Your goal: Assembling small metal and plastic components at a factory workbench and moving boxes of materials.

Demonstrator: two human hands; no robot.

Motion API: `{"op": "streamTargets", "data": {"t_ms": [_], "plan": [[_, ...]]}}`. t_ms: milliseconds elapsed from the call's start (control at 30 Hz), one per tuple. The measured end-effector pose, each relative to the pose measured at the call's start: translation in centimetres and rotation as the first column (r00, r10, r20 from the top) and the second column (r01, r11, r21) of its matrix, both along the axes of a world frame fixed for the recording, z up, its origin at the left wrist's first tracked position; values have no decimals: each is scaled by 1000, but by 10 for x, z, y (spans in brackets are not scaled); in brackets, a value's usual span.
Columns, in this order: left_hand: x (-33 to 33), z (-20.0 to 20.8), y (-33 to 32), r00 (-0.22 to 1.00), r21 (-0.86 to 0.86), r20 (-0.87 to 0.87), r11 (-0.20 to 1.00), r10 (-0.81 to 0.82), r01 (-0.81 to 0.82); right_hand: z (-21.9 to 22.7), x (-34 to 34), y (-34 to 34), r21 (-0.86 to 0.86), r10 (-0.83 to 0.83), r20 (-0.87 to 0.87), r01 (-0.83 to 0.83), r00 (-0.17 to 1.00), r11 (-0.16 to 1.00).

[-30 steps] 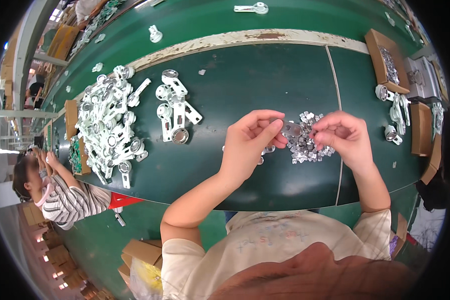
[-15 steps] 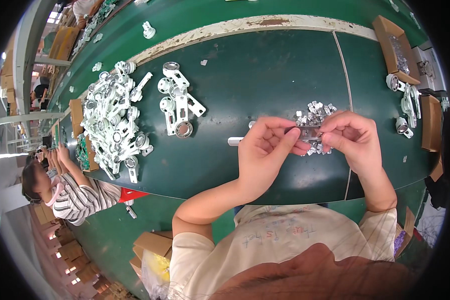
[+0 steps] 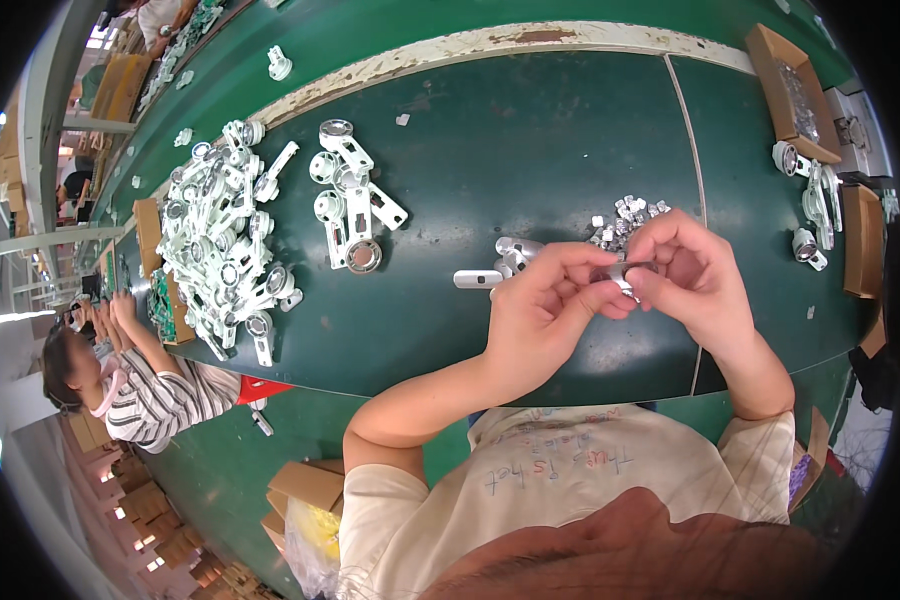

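Observation:
Between both hands is a short grey casing [image 3: 615,271] with a dark, shiny side, partly covered by fingers. My left hand [image 3: 550,308] pinches its left end with thumb and fingers. At the other end, my right hand [image 3: 698,275] is closed with its thumb pressed on the casing. A pile of small silver metal pieces [image 3: 630,214] lies just beyond the hands, partly hidden by them. Beside my left hand rest a silver-white elongated casing with a slot [image 3: 478,279] and a few similar casings [image 3: 516,248].
A large heap of white handheld-fan-like parts with round ends [image 3: 225,240] covers the left of the green table [image 3: 490,130]. A smaller group [image 3: 355,205] lies nearer the middle. Cardboard boxes [image 3: 770,60] and more white parts [image 3: 818,205] are at right. A co-worker [image 3: 170,395] sits at far left.
My hands have come closer together, and the casing between them has tilted. My left hand has shifted slightly right and down, uncovering more of the casings beside it.

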State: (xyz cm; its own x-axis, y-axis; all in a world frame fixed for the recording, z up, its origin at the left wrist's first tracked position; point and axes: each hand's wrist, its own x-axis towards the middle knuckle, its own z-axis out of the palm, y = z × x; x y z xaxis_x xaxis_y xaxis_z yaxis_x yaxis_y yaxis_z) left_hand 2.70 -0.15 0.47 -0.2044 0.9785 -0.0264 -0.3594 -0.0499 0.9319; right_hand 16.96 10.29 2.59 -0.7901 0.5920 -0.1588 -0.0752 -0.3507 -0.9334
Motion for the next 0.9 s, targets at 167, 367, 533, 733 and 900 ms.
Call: {"op": "streamTargets", "data": {"t_ms": [167, 367, 533, 733, 900], "plan": [[-2, -9, 1, 915, 8, -398, 997, -64, 73, 1, 6, -1, -4, 25, -14, -25, 1000, 1000], [-2, -8, 5, 989, -47, -147, 999, -24, 18, 20, 26, 25, 501, -109, 304, -62, 947, 863], [-8, -3, -1, 990, -57, -133, 998, -44, 36, 5, 98, 102, 901, -917, 241, -424, 318, 90], [-7, -4, -1, 998, -61, -46, 997, -44, 41, -50, 114, 143, 917, -829, 295, -384, 474, 107], [-9, -7, 3, 999, -78, 6, 996, -45, 45, 11, 76, 81, 588, -506, 80, 369, 859, 720]]}}
